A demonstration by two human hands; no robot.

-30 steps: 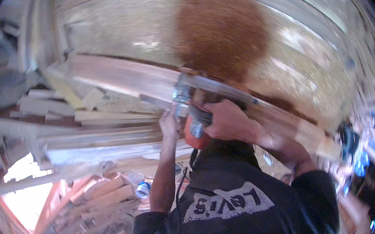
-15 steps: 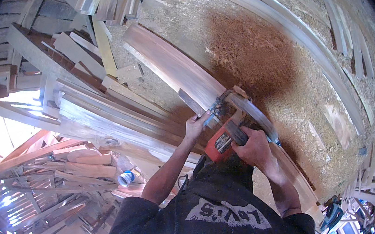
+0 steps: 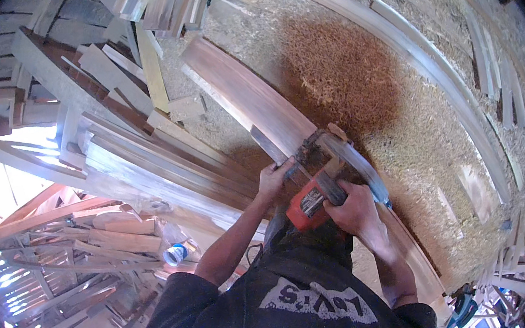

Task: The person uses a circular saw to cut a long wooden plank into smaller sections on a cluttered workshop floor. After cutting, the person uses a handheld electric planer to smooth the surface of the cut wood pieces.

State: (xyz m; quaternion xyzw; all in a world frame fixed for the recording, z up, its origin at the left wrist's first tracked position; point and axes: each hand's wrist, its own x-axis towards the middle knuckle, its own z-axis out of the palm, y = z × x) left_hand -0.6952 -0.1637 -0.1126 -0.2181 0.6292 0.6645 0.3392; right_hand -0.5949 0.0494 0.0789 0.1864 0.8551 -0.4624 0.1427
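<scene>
Your right hand (image 3: 354, 208) is closed around the dark handle of a red-bodied power tool (image 3: 307, 209), its base on the long reddish-brown wooden plank (image 3: 246, 84) beyond both hands. Your left hand (image 3: 273, 180) grips the base's side — a narrow, flat grey strip (image 3: 264, 141) just past it — with reddish-brown shavings (image 3: 343, 75) heaped farther out.

The power tool (image 3: 305, 209) had an orange-red body and a dark grey handle (image 3: 329, 187). The plank (image 3: 247, 90) beneath it was pinkish brown, with paler streaks along its grain. Beyond the tool, the shavings (image 3: 346, 72) were rusty brown and the sawdust (image 3: 422, 154) yellowish tan. Below it, the black shirt (image 3: 230, 325) bore a light grey print (image 3: 319, 302).
</scene>
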